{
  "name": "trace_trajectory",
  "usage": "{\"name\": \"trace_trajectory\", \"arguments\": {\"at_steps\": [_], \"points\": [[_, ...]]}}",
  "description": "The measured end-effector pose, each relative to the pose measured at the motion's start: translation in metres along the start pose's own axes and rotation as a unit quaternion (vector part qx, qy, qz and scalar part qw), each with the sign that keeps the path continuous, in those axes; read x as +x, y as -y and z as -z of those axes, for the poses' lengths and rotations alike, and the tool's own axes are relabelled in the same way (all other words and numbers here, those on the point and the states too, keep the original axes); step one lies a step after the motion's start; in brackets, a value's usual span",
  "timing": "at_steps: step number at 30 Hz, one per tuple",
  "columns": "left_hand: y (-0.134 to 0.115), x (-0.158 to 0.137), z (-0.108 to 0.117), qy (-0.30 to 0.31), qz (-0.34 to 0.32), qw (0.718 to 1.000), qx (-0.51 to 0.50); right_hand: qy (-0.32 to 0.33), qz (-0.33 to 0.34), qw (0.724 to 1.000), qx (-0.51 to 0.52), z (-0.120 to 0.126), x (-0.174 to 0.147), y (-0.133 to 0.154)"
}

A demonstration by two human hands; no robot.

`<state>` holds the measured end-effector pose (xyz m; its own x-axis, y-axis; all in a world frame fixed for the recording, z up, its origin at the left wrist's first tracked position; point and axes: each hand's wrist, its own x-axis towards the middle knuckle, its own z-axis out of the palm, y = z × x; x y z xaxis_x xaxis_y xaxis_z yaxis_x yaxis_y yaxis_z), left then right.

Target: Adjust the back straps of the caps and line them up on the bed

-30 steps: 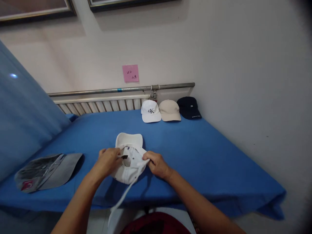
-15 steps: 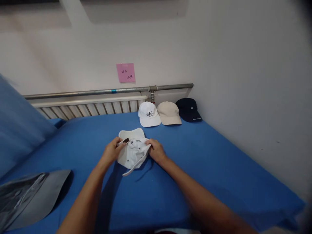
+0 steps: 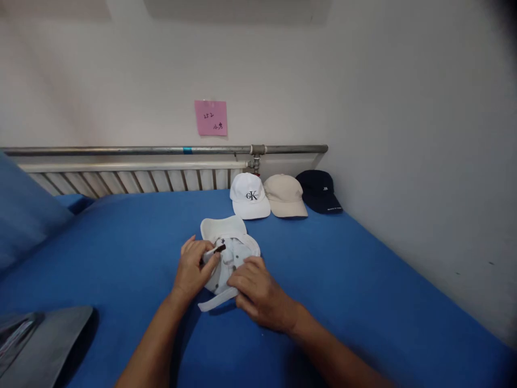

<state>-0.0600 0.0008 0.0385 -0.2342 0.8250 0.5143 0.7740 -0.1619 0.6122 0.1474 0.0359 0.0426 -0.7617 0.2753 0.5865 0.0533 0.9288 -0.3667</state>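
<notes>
1. One white cap (image 3: 223, 227) lies between the two grips over the blue-covered bench (image 3: 343, 302), its inside facing the person and its brim pointing away, beyond both grips.
2. The left grip (image 3: 194, 269) is narrow: thumb and fingers pinch the cap's left edge, just beside a dark tab (image 3: 220, 248).
3. The right grip (image 3: 260, 293) is closed as well, its bent fingers and thumb holding the cap's lower right edge, where the white strap (image 3: 216, 303) begins; the strap's loose end reaches leftward, below the left grip.
4. Against half a second ago, the right grip has come lower on the cap, from its right edge down to the strap; the left grip keeps its hold near the tab.
5. Beyond the grips, in a touching row, stand a lettered white cap (image 3: 247, 188), a beige cap (image 3: 285, 194) and a black cap (image 3: 319, 191), placed as before.
6. Well to the left of the left grip and nearer the person, a grey cap (image 3: 60, 345) shows only partly, more of it cut off than earlier.
7. Farther off, behind the bench, are a radiator (image 3: 141, 179) and a pink note (image 3: 211, 118) on the wall.
</notes>
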Motion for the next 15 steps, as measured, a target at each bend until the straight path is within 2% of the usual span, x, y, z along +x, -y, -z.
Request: {"name": "trace_trajectory", "arguments": {"at_steps": [2, 4, 6, 8, 11, 13, 15], "points": [[-0.001, -0.003, 0.003, 0.021, -0.052, 0.998, -0.015, 0.007, -0.031, 0.998, 0.048, 0.002, 0.008, 0.002], [-0.002, -0.004, 0.005, 0.056, -0.031, 0.997, -0.047, 0.0, -0.107, 0.986, 0.13, 0.008, 0.018, 0.001], [-0.002, -0.005, 0.007, 0.091, 0.023, 0.992, -0.089, -0.02, -0.2, 0.951, 0.233, 0.013, 0.03, -0.001], [0.001, -0.005, 0.007, 0.12, 0.077, 0.978, -0.152, -0.044, -0.273, 0.9, 0.337, 0.014, 0.04, -0.006], [0.01, -0.004, 0.0, 0.172, 0.164, 0.933, -0.271, -0.061, -0.34, 0.83, 0.437, 0.003, 0.04, -0.019], [0.017, -0.004, -0.006, 0.2, 0.229, 0.892, -0.333, -0.068, -0.378, 0.81, 0.443, -0.008, 0.031, -0.03], [0.025, -0.004, -0.013, 0.209, 0.278, 0.855, -0.384, -0.048, -0.407, 0.802, 0.434, -0.014, 0.022, -0.038]]}}
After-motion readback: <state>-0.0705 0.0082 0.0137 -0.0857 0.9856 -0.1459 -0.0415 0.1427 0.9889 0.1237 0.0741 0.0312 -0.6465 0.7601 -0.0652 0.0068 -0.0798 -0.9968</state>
